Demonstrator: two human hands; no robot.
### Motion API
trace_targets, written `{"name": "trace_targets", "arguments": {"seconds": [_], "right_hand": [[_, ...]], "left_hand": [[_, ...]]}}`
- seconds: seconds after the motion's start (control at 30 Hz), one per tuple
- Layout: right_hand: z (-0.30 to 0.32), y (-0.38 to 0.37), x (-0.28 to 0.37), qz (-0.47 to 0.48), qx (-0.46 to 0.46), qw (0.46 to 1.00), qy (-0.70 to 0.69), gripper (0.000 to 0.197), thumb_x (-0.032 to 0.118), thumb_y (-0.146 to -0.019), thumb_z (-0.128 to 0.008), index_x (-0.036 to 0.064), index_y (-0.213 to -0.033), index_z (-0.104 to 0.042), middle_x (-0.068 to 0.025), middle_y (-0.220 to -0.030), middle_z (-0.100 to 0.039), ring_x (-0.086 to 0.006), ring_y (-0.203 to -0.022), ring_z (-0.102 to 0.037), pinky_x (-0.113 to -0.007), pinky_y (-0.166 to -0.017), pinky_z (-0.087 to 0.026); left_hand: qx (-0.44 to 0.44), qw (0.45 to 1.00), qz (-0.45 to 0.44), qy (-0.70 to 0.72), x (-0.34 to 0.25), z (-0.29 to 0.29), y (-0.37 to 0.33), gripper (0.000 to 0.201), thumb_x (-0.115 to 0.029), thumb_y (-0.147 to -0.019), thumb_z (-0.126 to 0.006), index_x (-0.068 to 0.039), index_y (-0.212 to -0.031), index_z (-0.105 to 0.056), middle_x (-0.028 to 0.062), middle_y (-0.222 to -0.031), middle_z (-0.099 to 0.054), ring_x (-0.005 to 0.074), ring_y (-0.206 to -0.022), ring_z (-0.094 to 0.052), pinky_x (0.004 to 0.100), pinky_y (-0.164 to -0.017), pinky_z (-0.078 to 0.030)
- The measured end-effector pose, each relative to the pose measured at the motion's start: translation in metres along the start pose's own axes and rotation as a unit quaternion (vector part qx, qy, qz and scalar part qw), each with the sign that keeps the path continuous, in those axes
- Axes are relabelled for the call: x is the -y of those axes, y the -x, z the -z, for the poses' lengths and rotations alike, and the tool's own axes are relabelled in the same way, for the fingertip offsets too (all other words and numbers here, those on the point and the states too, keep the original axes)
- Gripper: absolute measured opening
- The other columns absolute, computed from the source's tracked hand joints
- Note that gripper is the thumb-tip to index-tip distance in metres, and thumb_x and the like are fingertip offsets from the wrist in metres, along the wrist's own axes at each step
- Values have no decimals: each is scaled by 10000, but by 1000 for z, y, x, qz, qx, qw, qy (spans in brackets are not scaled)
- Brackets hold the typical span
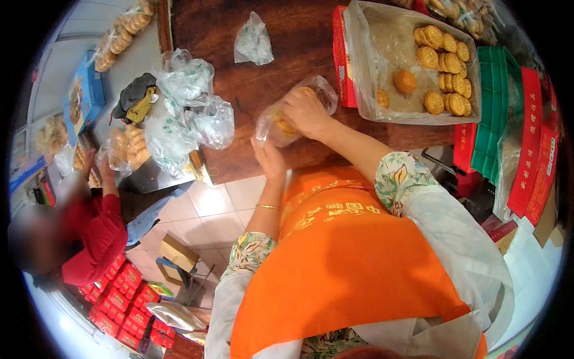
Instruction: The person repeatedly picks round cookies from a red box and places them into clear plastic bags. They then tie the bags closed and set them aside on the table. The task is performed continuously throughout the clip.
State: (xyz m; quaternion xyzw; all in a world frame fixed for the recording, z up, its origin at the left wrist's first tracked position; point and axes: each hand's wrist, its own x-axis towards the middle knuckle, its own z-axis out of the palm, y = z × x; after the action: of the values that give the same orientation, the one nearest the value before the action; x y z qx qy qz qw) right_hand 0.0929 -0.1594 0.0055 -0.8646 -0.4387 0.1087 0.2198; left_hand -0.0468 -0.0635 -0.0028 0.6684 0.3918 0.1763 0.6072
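Note:
A clear plastic bag with golden mooncakes inside lies at the front of the dark wooden table. My right hand reaches over the bag with its fingers curled down onto the mooncakes; the fingertips are partly hidden. At the bag's near left edge, my left hand has its fingers closed on the plastic film. Right of the bag stands a red box with a clear liner. It holds several stacked golden mooncakes and one smooth, rounder orange-brown cake.
A small crumpled bag lies farther back. Left are a heap of empty plastic bags, a dark cloth item and bagged pastries. A co-worker in a red sleeve handles those pastries. Green trays stand at right.

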Motion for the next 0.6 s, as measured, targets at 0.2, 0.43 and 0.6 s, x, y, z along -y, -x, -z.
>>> {"name": "trace_targets", "arguments": {"seconds": [0.2, 0.43, 0.6], "right_hand": [[-9, -34, 18, 54, 208, 960, 179, 314, 299, -790, -583, 89, -986, -709, -62, -1076, -650, -254, -1133, -475, -409, -971, -326], [-27, -51, 23, -81, 199, 974, 78, 373, 290, -769, -593, 63, -1052, -682, -96, -1199, -593, -280, -1170, -461, -429, -989, -310], [-9, -30, 28, 65, 174, 970, 156, 396, 262, -731, -630, 92, -1088, -624, -129, -1115, -581, -292, -1123, -476, -419, -980, -327]], "left_hand": [[43, 996, -46, -65, -12, 6, 9, 343, -138, -910, -374, 68, -1154, -498, 203, -1089, -523, 318, -1001, -511, 391, -900, -395], [25, 996, -28, -76, -14, 9, 5, 326, -163, -941, -393, 67, -1137, -517, 212, -1088, -520, 345, -1019, -514, 393, -887, -405], [4, 998, -35, -48, 2, 17, -1, 314, -168, -950, -398, 61, -1118, -531, 192, -1064, -518, 318, -990, -521, 365, -869, -415]]}}
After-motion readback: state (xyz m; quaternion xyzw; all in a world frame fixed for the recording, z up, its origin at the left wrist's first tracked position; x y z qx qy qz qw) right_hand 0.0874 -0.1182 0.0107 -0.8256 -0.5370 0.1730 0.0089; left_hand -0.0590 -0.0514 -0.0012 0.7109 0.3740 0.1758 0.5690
